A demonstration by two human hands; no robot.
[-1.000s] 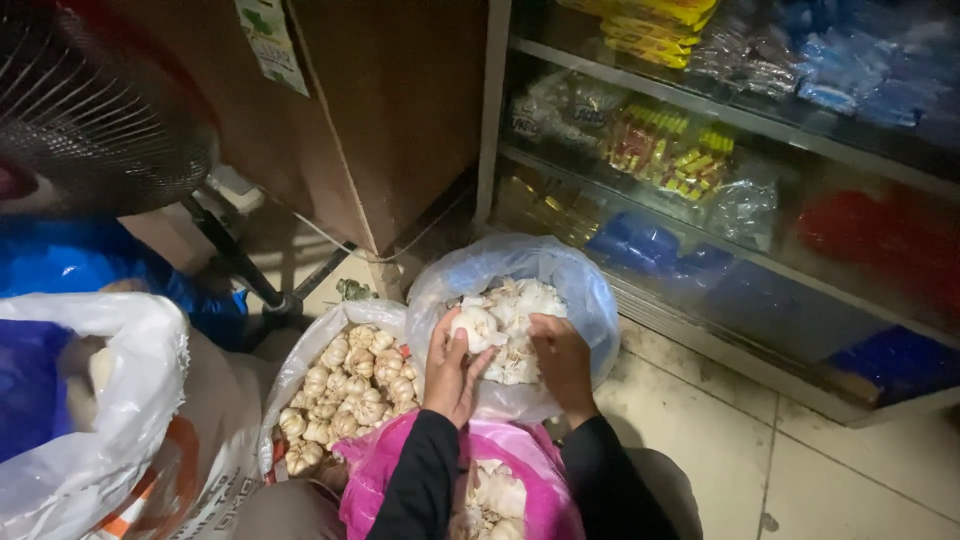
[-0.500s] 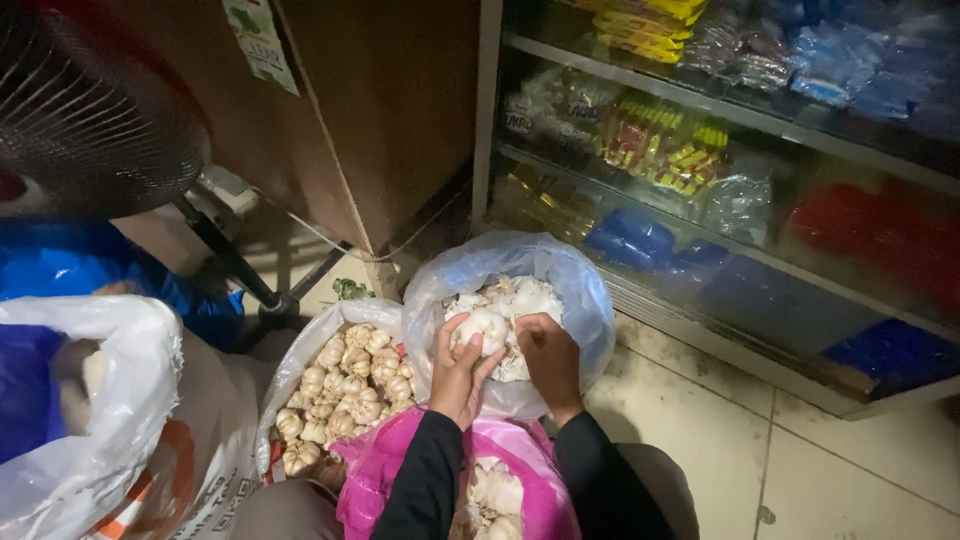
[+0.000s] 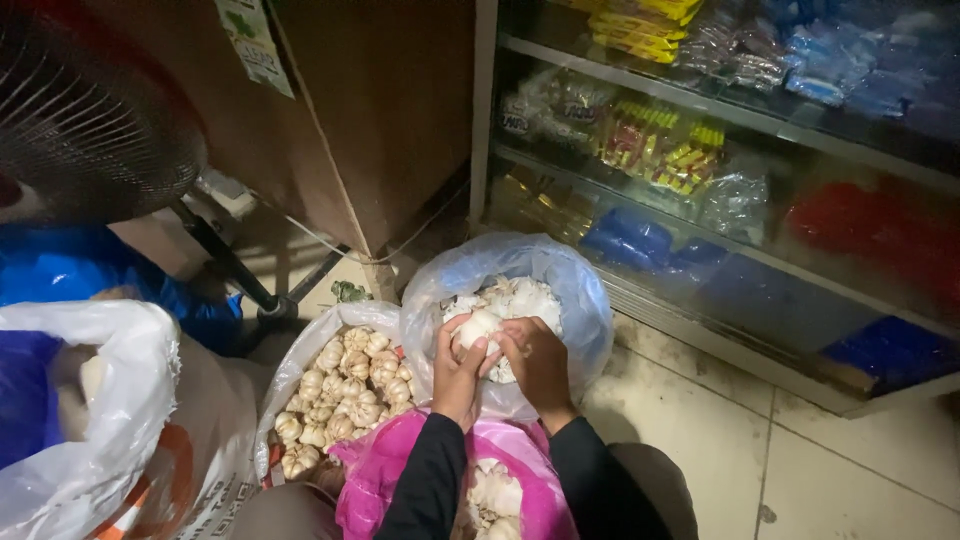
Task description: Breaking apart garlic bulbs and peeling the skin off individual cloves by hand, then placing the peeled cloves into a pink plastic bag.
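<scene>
Over the clear bag (image 3: 580, 300) on the floor, left hand (image 3: 458, 372) and right hand (image 3: 540, 365) close their fingers around one garlic bulb (image 3: 476, 328), so peelings drop inside

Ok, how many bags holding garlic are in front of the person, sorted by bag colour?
Clear pale-blue plastic bag of peeled garlic, under both hands: 1
White translucent plastic bag of whole garlic bulbs: 1
Pink plastic bag with garlic, nearest the person: 1
Total: 3
</scene>
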